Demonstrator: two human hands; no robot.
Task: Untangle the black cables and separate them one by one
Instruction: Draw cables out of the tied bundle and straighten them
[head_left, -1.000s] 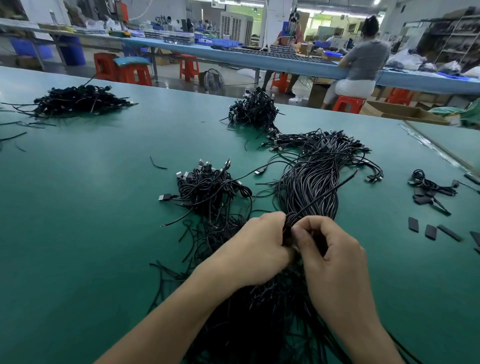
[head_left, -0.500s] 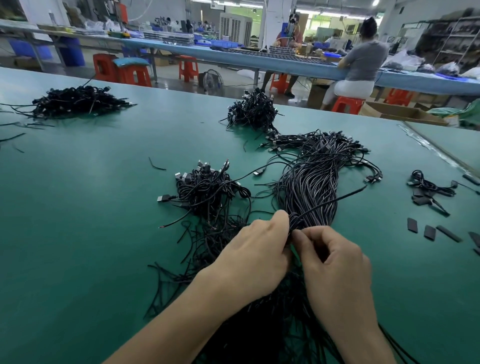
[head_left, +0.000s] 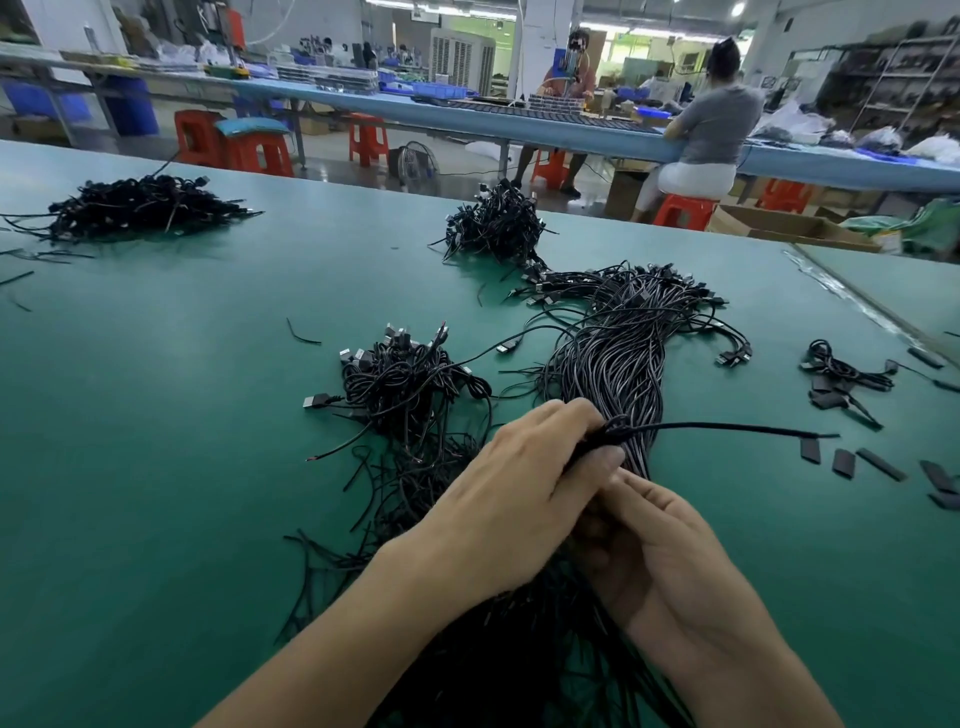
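Head view: left hand (head_left: 519, 499) grip pinches one cable (head_left: 727, 427), right hand (head_left: 670, 566) grip curls round the bundle (head_left: 613, 364) by the tabletop (head_left: 156, 415) near edge.

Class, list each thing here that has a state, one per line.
Left hand: pinches the single black cable.
Single black cable: sticks out rightward from the bundle.
Right hand: fingers curled, grip hidden.
Long black cable bundle: lying stretched, bunched.
Small black cable heap: tangled.

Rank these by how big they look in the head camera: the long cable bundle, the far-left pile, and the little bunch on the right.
1. long cable bundle, biggest.
2. far-left pile; it sits farther away, so its real size is unsure.
3. little bunch on the right, clearly smallest.
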